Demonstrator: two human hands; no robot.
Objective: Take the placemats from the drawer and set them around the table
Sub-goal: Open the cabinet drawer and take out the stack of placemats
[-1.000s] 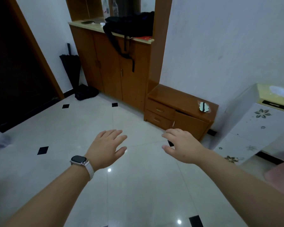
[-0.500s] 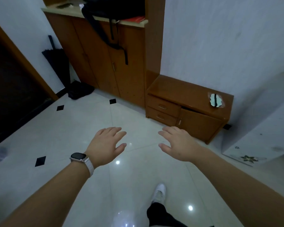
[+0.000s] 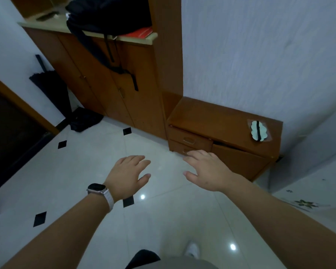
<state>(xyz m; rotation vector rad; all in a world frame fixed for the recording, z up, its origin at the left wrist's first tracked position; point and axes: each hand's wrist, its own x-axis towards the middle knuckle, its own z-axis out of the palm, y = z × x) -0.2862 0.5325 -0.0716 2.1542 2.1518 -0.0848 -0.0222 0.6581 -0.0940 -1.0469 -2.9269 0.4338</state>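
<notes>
Stretched out before the low cabinet: left hand and right hand, fingers loose and spread, holding nothing, right one nearest its drawers.

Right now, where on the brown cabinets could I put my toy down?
The low cabinet's top is bare from its left edge to the white packet near the right end. The tall cupboard's ledge is crowded: black bag and red book.
</notes>
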